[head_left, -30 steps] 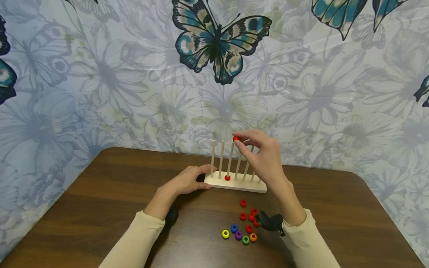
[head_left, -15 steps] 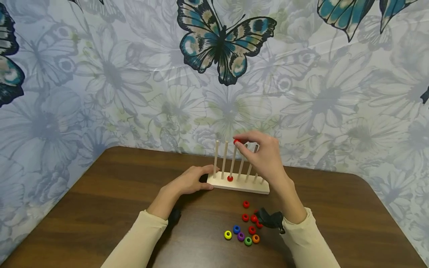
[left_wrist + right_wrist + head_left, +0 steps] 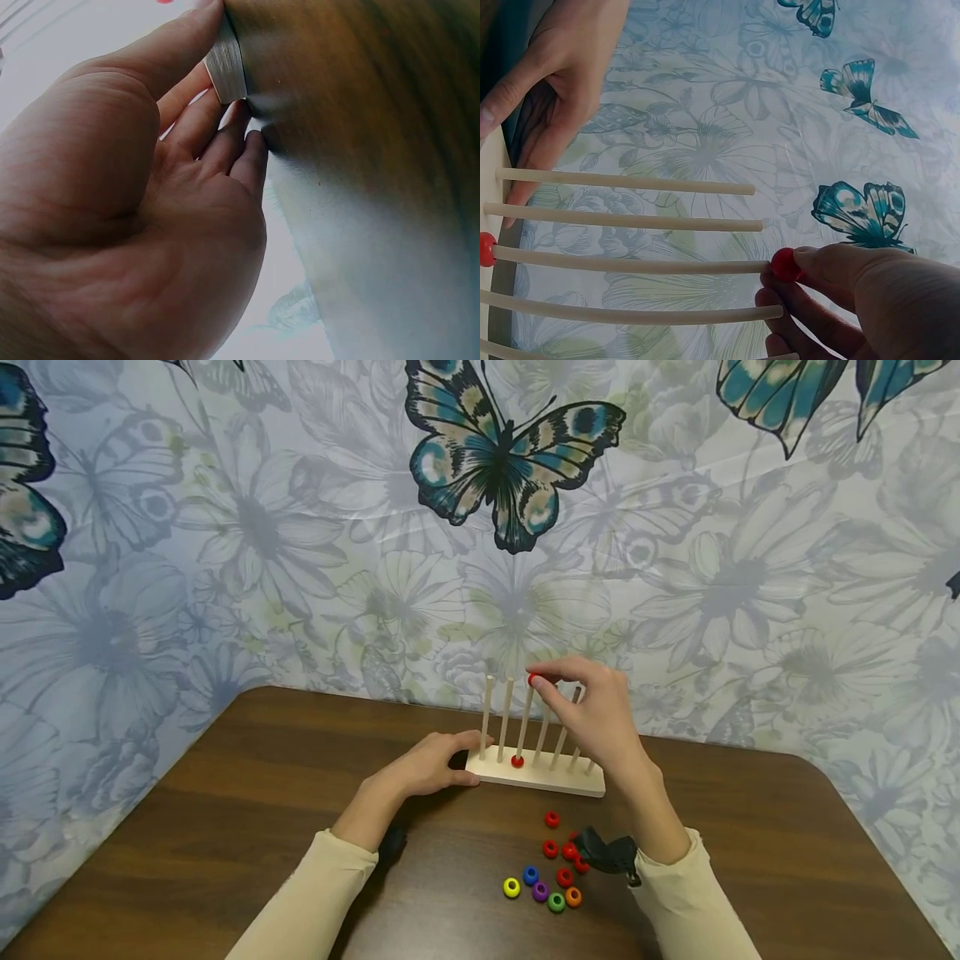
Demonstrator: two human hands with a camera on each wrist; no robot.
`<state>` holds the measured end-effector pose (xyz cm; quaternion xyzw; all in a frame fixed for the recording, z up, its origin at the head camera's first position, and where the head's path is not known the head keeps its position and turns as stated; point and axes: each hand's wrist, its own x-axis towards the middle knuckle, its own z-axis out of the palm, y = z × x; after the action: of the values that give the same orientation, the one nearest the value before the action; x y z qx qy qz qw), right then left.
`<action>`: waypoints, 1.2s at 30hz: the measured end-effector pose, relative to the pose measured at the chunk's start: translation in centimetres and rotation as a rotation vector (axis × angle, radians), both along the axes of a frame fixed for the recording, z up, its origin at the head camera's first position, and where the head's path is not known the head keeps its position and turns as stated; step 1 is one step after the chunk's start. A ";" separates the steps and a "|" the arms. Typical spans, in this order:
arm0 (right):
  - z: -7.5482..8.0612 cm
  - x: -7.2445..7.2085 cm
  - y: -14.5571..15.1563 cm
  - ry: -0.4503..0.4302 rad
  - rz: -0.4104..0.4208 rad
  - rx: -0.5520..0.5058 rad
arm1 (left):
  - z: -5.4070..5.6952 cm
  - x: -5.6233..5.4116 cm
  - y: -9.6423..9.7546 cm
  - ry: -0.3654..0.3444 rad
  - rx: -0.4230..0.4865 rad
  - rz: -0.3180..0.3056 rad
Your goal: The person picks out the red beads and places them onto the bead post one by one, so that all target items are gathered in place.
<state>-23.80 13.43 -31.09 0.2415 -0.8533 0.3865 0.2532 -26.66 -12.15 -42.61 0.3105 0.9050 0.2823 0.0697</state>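
A pale wooden peg stand (image 3: 540, 779) with several upright pegs rests on the table. One red bead (image 3: 517, 762) sits at the foot of the third peg from the left. My left hand (image 3: 427, 766) grips the stand's left end, thumb in front and fingers behind; the left wrist view shows that end (image 3: 227, 67) between thumb and fingers. At the top of the same third peg, my right hand (image 3: 596, 710) pinches another red bead (image 3: 784, 265) between thumb and forefinger. In the right wrist view this bead meets the peg tip; whether the tip is inside its hole cannot be seen.
Several loose red beads (image 3: 564, 877) lie on the brown table (image 3: 262, 793) in front of the stand, with yellow (image 3: 512, 887), blue (image 3: 531, 875), purple, green and orange ones. A black strap (image 3: 606, 853) on the right wrist partly covers some. A butterfly-patterned cloth hangs behind.
The pinched red bead has come slightly lower, onto the third peg's tip. The left hand keeps its grip on the stand. The whole view has shifted a little.
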 end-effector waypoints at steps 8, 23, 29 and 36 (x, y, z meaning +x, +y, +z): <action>-0.1 0.1 0.0 -0.001 -0.001 0.012 | 0.0 0.0 0.1 0.008 -0.012 0.000; -0.6 -0.6 -1.0 0.048 -0.074 -0.006 | 0.2 0.0 0.2 0.011 0.000 -0.003; -1.0 -0.8 -1.2 0.086 -0.074 -0.007 | 0.2 0.0 0.1 0.003 -0.005 -0.005; -1.0 -0.3 0.0 0.152 -0.044 -0.075 | 0.2 0.1 0.1 0.004 -0.003 -0.006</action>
<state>-24.05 13.42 -32.07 0.2418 -0.8217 0.3932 0.3345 -26.61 -12.01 -42.36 0.3136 0.9047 0.2802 0.0690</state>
